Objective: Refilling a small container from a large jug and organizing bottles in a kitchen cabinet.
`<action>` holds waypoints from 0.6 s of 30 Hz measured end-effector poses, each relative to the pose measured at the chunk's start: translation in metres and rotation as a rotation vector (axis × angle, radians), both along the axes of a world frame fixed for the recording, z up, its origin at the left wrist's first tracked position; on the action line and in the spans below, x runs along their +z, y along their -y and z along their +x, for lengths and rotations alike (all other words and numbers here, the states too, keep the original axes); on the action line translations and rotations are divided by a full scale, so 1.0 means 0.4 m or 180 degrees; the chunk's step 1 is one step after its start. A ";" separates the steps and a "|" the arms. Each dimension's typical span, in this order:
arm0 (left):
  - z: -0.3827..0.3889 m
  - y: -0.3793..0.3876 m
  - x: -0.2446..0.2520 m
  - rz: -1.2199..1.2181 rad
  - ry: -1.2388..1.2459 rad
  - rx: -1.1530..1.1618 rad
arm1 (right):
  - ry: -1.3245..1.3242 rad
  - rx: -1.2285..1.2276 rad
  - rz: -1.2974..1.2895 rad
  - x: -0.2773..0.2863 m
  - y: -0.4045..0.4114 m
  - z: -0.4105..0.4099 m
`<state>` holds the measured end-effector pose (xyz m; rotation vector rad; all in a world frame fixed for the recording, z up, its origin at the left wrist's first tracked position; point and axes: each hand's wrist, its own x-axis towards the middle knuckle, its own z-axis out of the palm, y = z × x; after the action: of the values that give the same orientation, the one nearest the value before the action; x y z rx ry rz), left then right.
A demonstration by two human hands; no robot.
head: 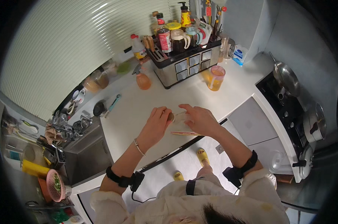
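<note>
Above the white countertop [132, 100], my left hand [157, 124] has its fingers curled round a small brown rounded object [171, 116]. Most of that object is covered by the fingers, so its kind is unclear. To the right, my right hand [201, 120] has its index finger stretched out and its thumb apart from it. Between the hands, near the counter's front edge, is a pale, partly see-through container or packet [181, 126] with a red and yellow strip along its near edge. The right fingers overlap it, and whether they touch it cannot be told.
A spice rack [171, 71] carrying bottles and jars stands at the back. Near it are an orange spray bottle [143, 81] and a pitcher of yellow liquid [216, 79]. The sink [87, 152] lies left; a black cooktop [280, 112] with a pan [290, 79] lies right.
</note>
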<state>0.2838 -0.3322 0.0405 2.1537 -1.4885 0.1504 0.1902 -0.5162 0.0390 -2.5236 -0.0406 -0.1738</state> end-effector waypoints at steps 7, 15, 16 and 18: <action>0.046 0.193 -0.058 0.0460 -0.0293 0.0895 | -0.0606 -0.0060 0.0439 -0.079 0.158 0.067; 0.067 0.273 -0.052 0.1089 -0.0151 0.1500 | 0.0362 0.0459 0.0659 -0.145 0.263 0.073; 0.072 0.273 -0.042 0.0937 -0.0189 0.1310 | 0.0373 0.0502 0.0630 -0.148 0.289 0.067; 0.064 0.278 -0.021 0.0771 -0.0229 0.0922 | 0.0392 0.0589 0.0614 -0.167 0.316 0.059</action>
<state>0.3093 -0.4433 0.0321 2.5341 -1.1997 -0.0088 0.2138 -0.6427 -0.0277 -2.2994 -0.2916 -0.2455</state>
